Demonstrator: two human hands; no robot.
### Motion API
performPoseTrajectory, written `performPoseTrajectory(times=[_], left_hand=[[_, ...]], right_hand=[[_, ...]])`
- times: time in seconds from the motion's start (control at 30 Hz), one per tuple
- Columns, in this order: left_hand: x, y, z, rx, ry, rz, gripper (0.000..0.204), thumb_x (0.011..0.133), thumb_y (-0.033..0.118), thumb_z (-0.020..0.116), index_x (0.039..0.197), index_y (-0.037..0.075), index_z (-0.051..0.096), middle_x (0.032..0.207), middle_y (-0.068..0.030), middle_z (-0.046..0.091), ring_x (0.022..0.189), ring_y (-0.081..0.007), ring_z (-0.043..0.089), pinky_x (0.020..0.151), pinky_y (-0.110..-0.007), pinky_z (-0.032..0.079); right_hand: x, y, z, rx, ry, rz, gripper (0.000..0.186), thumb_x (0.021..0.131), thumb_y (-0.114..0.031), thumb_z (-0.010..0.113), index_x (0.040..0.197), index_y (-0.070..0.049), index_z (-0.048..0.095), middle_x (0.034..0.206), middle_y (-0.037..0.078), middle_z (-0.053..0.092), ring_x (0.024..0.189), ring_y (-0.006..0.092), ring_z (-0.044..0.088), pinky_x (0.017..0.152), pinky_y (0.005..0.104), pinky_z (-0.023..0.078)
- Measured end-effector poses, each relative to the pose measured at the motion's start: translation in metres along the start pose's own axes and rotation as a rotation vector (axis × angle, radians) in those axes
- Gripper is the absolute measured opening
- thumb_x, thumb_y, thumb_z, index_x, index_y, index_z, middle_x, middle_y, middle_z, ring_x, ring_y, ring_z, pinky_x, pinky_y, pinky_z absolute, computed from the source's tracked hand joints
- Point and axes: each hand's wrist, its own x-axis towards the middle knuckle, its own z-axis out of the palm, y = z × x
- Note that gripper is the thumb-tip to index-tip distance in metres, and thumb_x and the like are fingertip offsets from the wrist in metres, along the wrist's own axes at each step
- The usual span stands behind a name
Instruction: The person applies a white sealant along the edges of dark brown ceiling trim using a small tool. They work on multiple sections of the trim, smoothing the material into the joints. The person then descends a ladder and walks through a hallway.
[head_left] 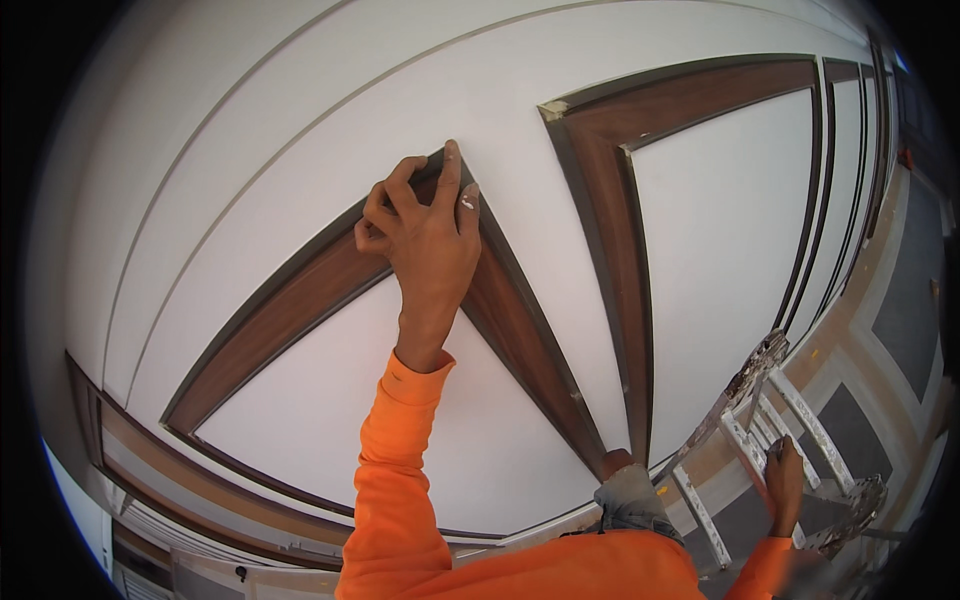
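My left hand is raised against the corner of a brown, dark-edged trim frame set on a white surface. Its fingers are apart, with the index finger pressed along the dark outer edge at the corner and the others bent beside it. A white smear shows on the thumb. Lower right, my right hand is held in front of a paint-spattered stepladder. Its fingers are curled closed, and whatever is in them is too small to make out. Both arms wear orange sleeves.
A second brown trim frame stands to the right, with a pale patch at its corner. Grey boards with beige bands lie beyond the ladder. A denim-covered leg shows at the bottom. Long grooves cross the white surface at upper left.
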Motion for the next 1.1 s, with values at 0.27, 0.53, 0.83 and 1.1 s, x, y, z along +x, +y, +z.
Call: performPoseTrajectory(times=[0.27, 0.53, 0.83, 1.1], left_hand=[[0.018, 0.029, -0.026, -0.235, 0.065, 0.105, 0.036, 0.097, 0.034, 0.074, 0.128, 0.016, 0.074, 0.119, -0.0018, 0.061, 0.115, -0.0248, 0.05, 0.104, -0.057, 0.025], [0.083, 0.063, 0.041, -0.124, 0.098, 0.239, 0.04, 0.093, 0.038, 0.077, 0.127, 0.018, 0.069, 0.115, -0.0028, 0.062, 0.115, -0.0259, 0.052, 0.104, -0.056, 0.03], [0.101, 0.083, 0.049, -0.071, -0.068, 0.195, 0.019, 0.095, 0.029, 0.077, 0.108, 0.02, 0.066, 0.105, 0.0038, 0.066, 0.108, -0.0207, 0.06, 0.104, -0.055, 0.035], [0.138, 0.046, 0.009, -0.255, -0.015, 0.266, 0.008, 0.099, 0.018, 0.07, 0.104, 0.012, 0.073, 0.094, -0.0014, 0.069, 0.086, -0.0212, 0.068, 0.097, -0.04, 0.044]], right_hand=[[0.004, 0.009, -0.001, 0.034, -0.042, -0.021, 0.025, 0.092, -0.007, 0.058, 0.113, 0.006, 0.061, 0.101, 0.036, 0.068, 0.1, 0.0549, 0.066, 0.085, 0.056, 0.051], [0.0, -0.001, -0.008, 0.106, -0.066, -0.013, 0.031, 0.09, -0.008, 0.059, 0.116, 0.008, 0.063, 0.104, 0.037, 0.068, 0.103, 0.0547, 0.066, 0.089, 0.0559, 0.05], [0.009, 0.016, -0.004, 0.139, -0.1, -0.053, 0.03, 0.085, -0.011, 0.063, 0.11, 0.006, 0.069, 0.103, 0.032, 0.073, 0.099, 0.0499, 0.07, 0.092, 0.0543, 0.054], [0.001, 0.01, -0.017, 0.395, -0.047, 0.031, 0.029, 0.089, -0.016, 0.07, 0.11, 0.004, 0.07, 0.095, 0.02, 0.073, 0.082, 0.0306, 0.071, 0.079, 0.0409, 0.056]])
